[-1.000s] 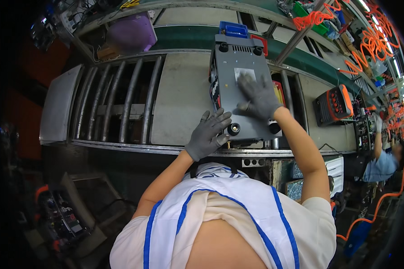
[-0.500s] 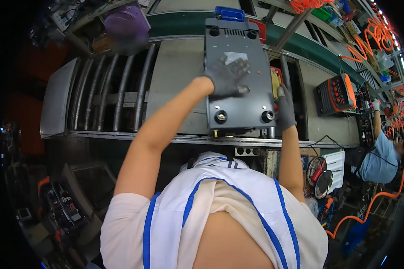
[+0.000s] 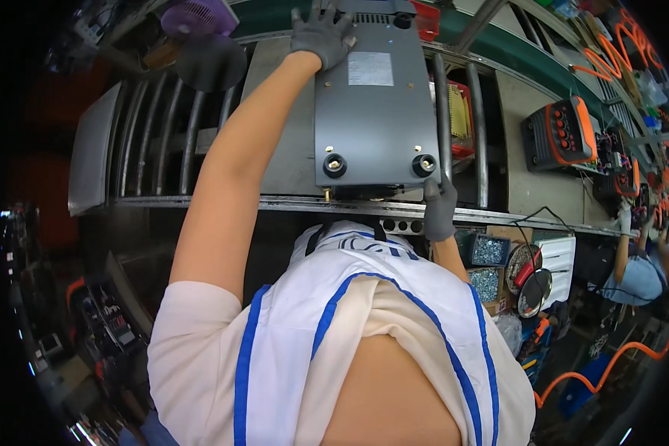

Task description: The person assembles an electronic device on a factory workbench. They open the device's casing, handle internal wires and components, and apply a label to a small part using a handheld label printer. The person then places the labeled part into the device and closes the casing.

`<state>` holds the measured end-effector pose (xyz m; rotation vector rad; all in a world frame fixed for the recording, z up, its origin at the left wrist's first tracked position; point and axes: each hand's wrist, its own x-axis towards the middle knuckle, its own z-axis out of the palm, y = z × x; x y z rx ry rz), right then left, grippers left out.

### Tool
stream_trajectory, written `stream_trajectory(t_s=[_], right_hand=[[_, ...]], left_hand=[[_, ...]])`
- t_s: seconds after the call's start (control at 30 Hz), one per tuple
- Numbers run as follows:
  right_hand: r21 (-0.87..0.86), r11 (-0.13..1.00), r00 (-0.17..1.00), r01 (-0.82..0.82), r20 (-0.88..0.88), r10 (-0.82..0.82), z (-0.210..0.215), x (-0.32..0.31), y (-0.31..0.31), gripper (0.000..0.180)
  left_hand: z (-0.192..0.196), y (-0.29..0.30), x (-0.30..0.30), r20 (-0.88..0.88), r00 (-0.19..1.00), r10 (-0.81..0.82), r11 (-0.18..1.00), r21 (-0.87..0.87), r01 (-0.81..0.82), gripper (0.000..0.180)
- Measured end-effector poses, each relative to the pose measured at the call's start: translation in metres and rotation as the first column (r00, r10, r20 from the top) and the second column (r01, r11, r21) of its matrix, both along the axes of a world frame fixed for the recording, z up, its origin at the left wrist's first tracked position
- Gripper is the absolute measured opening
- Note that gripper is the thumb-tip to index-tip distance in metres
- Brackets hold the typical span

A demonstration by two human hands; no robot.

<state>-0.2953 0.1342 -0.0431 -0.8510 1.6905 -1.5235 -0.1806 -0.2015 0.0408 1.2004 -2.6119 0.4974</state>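
I count one grey case showing three black feet and one silver label. Towards eleven o'clock there's one purple fan; near four, two parts bins.

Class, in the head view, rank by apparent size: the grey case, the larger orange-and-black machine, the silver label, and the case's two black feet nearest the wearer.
Largest to smallest:
1. Grey case
2. Orange-and-black machine
3. Silver label
4. Left foot and right foot: too alike to rank
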Motion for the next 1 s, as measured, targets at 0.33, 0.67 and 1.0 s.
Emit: stream_trajectory(t_s=[0.33,0.67,1.0], right_hand=[[-0.144,0.979,0.983,0.145,0.138,-0.125,0.012,0.022,-0.016,0.051],[-0.099,0.994,0.995,-0.050,0.084,0.058,0.069,0.034,-0.045,0.061],[0.047,0.933,0.861,-0.357,-0.371,0.348,0.098,0.099,-0.091,0.030]], left_hand=[[0.002,0.108,0.080,-0.763,0.642,-0.074,0.384,0.573,0.724,0.036],[-0.036,0.169,0.128,-0.775,0.548,-0.315,0.753,0.147,0.641,0.015],[-0.058,0.189,0.185,-0.357,-0.002,0.934,0.193,0.498,0.846,0.059]])
